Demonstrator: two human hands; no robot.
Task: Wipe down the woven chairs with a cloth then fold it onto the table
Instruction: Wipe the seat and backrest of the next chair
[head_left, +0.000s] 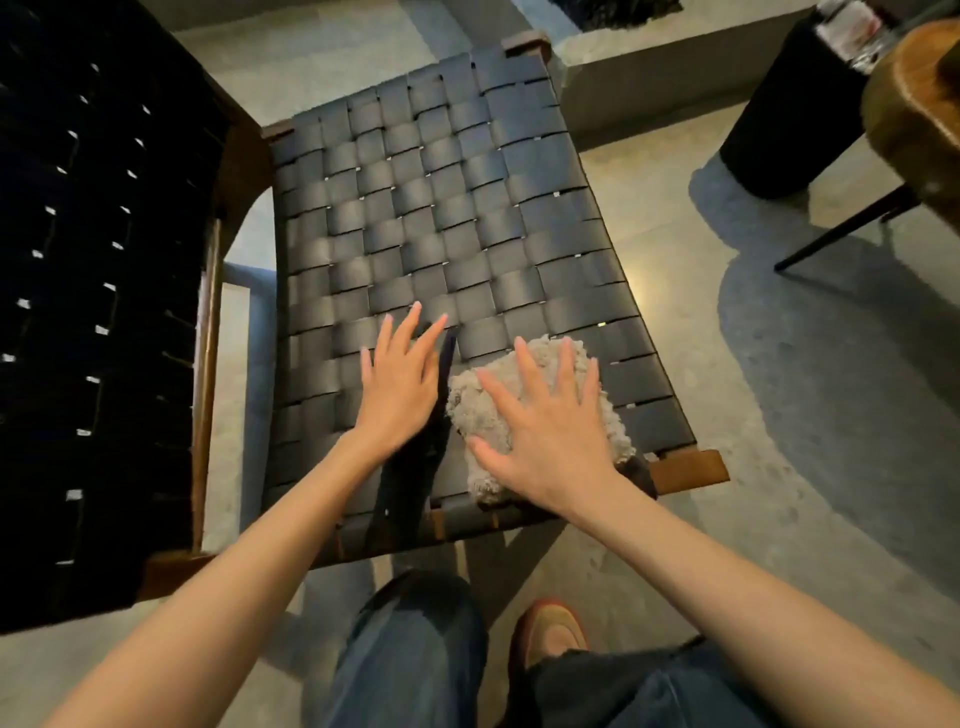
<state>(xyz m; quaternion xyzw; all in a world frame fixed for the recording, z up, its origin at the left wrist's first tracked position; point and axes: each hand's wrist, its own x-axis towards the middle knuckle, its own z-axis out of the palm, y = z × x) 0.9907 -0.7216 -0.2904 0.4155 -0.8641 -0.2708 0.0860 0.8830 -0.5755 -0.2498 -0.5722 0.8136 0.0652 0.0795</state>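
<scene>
A low chair seat (431, 218) of woven black straps on a wooden frame fills the middle of the view. A fluffy beige cloth (470, 410) lies bunched near the seat's front right corner. My right hand (545, 421) presses flat on the cloth, fingers spread. Just to its left, my left hand (400, 384) hovers or rests flat on the bare straps, fingers apart and holding nothing. A round wooden table (914, 119) shows at the right edge.
A second woven black panel (98, 291), a chair back or another chair, stands upright at the left. A black cylindrical bin (789, 124) stands on the concrete floor at the back right. A low concrete ledge (649, 67) runs behind the seat. My legs and a shoe (550, 629) are below.
</scene>
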